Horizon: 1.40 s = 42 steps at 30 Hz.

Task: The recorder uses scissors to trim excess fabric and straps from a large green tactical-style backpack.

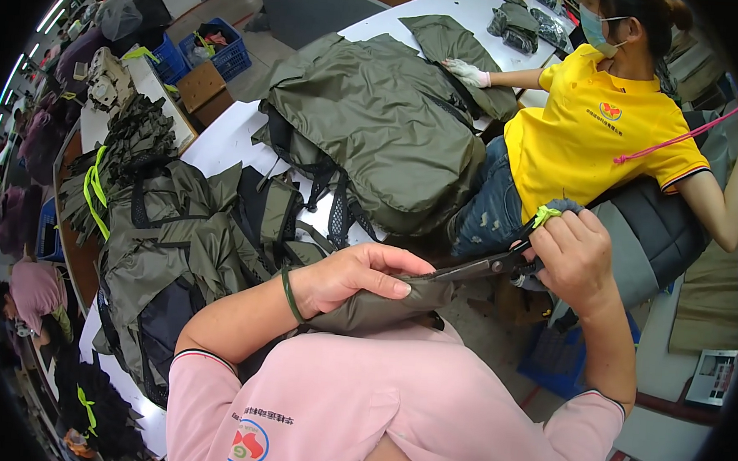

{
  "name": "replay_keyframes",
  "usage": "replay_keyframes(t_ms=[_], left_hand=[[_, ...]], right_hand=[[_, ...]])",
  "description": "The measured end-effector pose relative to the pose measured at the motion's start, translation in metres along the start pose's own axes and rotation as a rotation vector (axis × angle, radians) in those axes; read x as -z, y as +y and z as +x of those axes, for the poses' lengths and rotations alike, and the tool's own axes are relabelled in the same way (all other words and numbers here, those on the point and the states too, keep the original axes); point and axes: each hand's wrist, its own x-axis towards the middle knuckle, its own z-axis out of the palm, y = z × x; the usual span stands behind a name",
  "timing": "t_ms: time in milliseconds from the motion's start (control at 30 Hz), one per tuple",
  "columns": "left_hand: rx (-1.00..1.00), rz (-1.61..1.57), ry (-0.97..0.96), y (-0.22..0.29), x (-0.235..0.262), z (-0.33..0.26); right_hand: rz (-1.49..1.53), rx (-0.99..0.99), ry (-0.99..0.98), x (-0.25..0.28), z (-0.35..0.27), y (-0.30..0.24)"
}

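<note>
Left hand (351, 277) pins a folded olive-green fabric piece (382, 308) flat against the lap to keep it taut; right hand (576, 260) is closed round dark scissors (488, 264), blades at its edge; white desk (223, 139) beyond holds olive backpacks (375, 122)

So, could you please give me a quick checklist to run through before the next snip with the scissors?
1. Left hand pinning the olive fabric piece: ok.
2. Right hand gripping the scissors: ok.
3. Blade tips at the fabric edge: ok.
4. Left fingertips clear of the blades: not ok, they lie right beside them.
5. Thread to cut visible: cannot tell.
6. Co-worker's gloved hand away from the blades: ok.
</note>
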Motion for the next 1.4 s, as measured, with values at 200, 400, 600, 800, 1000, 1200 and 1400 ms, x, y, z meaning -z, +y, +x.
replay_keyframes(t_ms=[200,400,600,800,1000,1200,1400], left_hand=[[-0.009,-0.006,0.012,-0.003,0.001,-0.001],[-0.006,0.027,0.016,0.000,0.001,0.005],[-0.160,0.221,0.061,-0.008,-0.001,0.019],[-0.450,0.996,0.263,0.008,0.054,-0.038],[-0.488,1.282,0.416,-0.007,0.057,-0.047],[-0.833,1.170,0.407,-0.010,0.061,-0.048],[-0.370,0.437,0.304,-0.010,0.054,-0.053]], right_hand=[[0.035,-0.083,-0.010,0.000,-0.002,0.003],[0.632,-0.430,-0.021,-0.002,0.013,-0.021],[1.210,-0.524,-0.217,-0.026,0.039,-0.052],[1.369,-0.715,-0.079,-0.034,0.024,-0.027],[1.442,-0.724,-0.064,-0.035,0.020,-0.020],[1.308,-0.770,-0.092,-0.027,0.012,-0.010],[1.306,-0.818,-0.135,-0.036,0.003,-0.012]])
